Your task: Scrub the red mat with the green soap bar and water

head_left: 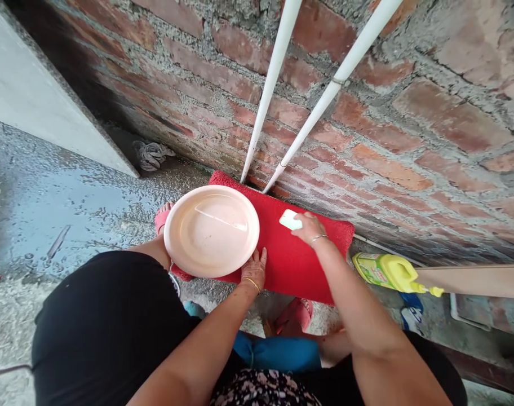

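A red mat [278, 248] with a fuzzy edge lies stretched out in front of me beside the brick wall. On its left end stands a wide, pale pink basin [172, 248] with clear water in it. My left hand [253, 269] rests on the mat against the basin's lower right side, fingers spread and holding nothing. My right hand [310, 227] grips a pale, soap-like block [289, 219] with rounded corners, low over the right half of the mat. I cannot tell whether the block touches the mat.
Two white pipes [270, 93] run down the brick wall [198, 62] behind the mat. A yellow bottle [386, 270] lies to the right. At the left are a grey slab [49, 90], a crumpled rag [151, 154] and wet floor [66, 192]. My legs flank the mat's near side.
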The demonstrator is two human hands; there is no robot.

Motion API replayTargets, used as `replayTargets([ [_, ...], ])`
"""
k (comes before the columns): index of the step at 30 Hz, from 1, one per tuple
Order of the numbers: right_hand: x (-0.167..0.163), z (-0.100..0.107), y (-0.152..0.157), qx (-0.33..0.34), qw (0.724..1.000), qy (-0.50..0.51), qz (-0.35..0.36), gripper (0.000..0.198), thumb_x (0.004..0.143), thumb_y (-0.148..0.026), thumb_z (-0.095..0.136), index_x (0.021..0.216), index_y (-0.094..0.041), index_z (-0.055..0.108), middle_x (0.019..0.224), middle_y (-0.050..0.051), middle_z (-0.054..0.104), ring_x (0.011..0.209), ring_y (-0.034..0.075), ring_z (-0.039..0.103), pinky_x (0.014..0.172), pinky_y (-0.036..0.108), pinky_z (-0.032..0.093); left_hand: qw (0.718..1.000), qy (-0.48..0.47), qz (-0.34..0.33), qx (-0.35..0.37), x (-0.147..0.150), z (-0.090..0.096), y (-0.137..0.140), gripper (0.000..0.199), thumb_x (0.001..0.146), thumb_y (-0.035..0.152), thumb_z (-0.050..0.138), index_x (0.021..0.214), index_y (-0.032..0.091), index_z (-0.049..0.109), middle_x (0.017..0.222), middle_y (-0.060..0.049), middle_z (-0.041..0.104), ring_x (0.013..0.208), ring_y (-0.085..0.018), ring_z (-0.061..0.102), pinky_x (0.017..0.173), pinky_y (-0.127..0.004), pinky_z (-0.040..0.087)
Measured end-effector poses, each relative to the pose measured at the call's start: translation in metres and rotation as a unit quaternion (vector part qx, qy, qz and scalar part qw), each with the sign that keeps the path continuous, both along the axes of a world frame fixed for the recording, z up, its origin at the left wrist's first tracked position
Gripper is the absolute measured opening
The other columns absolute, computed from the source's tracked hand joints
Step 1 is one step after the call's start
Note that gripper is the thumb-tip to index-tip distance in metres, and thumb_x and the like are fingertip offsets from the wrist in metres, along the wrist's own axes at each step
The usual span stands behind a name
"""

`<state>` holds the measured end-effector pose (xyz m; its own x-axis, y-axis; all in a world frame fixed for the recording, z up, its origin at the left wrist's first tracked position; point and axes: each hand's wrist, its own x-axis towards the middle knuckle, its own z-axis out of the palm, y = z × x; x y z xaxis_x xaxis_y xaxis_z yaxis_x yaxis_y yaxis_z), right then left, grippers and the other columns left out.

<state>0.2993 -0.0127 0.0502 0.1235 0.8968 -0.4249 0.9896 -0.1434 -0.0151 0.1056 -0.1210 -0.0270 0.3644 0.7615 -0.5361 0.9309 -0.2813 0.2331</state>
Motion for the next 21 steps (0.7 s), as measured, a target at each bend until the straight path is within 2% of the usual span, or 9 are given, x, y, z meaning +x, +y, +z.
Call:
replayTargets([
  [3,-0.04,-0.016,0.026,0.002,0.999,0.05,0.014,0.053,0.067,-0.035,0.071,0.118,-0.033,0.057,0.107,0.002,0.051,0.099,0.019,0.052,0.081,0.027,0.041,1.0,0.011,-0.01,0.01,-0.001,-0.003,0.0,0.094,0.069,0.031,0.067,0.148,0.019,0.017,0.148,-0.02,0.028,0.133,-0.037,0.029,0.107,-0.052,0.026],
  [5,-0.034,-0.02,0.028,-0.017,0.998,0.056,0.022,0.054,0.067,-0.033,0.071,0.119,-0.033,0.056,0.107,0.002,0.051,0.099,0.019,0.052,0.082,0.028,0.041,1.0,0.014,-0.012,0.017,-0.001,-0.004,-0.001,0.099,0.066,0.033,0.07,0.148,0.019,0.017,0.148,-0.02,0.027,0.134,-0.039,0.027,0.107,-0.053,0.026],
  [8,0.017,-0.013,0.011,-0.049,0.998,0.017,0.024,0.053,0.067,-0.03,0.071,0.119,-0.032,0.057,0.107,0.003,0.053,0.098,0.021,0.053,0.082,0.03,0.041,0.999,0.019,-0.014,0.023,0.0,-0.006,-0.002,0.101,0.065,0.034,0.071,0.148,0.02,0.017,0.148,-0.02,0.027,0.135,-0.039,0.026,0.107,-0.054,0.025],
  [11,0.077,0.003,-0.011,-0.082,0.993,-0.077,-0.033,0.046,0.068,-0.025,0.069,0.113,-0.029,0.062,0.109,0.008,0.054,0.098,0.026,0.054,0.081,0.036,0.042,0.999,0.026,-0.013,0.024,0.0,-0.006,-0.002,0.098,0.066,0.033,0.07,0.148,0.022,0.017,0.148,-0.019,0.029,0.134,-0.038,0.027,0.106,-0.054,0.026],
  [13,0.095,0.011,-0.015,-0.085,0.987,-0.113,-0.072,0.044,0.068,-0.025,0.069,0.111,-0.027,0.064,0.111,0.011,0.054,0.099,0.029,0.054,0.08,0.038,0.042,0.999,0.024,-0.012,0.023,0.0,-0.006,-0.003,0.098,0.066,0.032,0.071,0.148,0.022,0.018,0.147,-0.019,0.03,0.134,-0.039,0.029,0.106,-0.054,0.026],
  [14,0.093,0.013,-0.012,-0.077,0.988,-0.107,-0.08,0.045,0.068,-0.027,0.069,0.113,-0.026,0.063,0.112,0.011,0.054,0.099,0.029,0.054,0.08,0.037,0.042,0.999,0.022,-0.011,0.024,0.0,-0.006,-0.002,0.099,0.066,0.031,0.071,0.148,0.021,0.018,0.147,-0.02,0.03,0.133,-0.039,0.029,0.106,-0.054,0.026],
  [16,0.069,0.013,0.001,-0.05,0.994,-0.06,-0.07,0.05,0.067,-0.033,0.071,0.116,-0.027,0.061,0.111,0.009,0.053,0.098,0.026,0.054,0.081,0.034,0.043,1.0,0.018,-0.008,0.023,-0.001,-0.005,-0.002,0.101,0.064,0.032,0.073,0.148,0.021,0.018,0.147,-0.021,0.029,0.133,-0.04,0.028,0.107,-0.054,0.026],
  [21,-0.042,-0.006,0.051,0.021,0.997,0.072,0.027,0.049,0.067,-0.035,0.072,0.114,-0.03,0.061,0.108,0.005,0.053,0.096,0.021,0.053,0.083,0.029,0.042,0.999,0.026,-0.019,0.045,-0.004,-0.002,-0.001,0.106,0.06,0.04,0.077,0.147,0.022,0.02,0.148,-0.022,0.026,0.133,-0.041,0.028,0.105,-0.054,0.029],
])
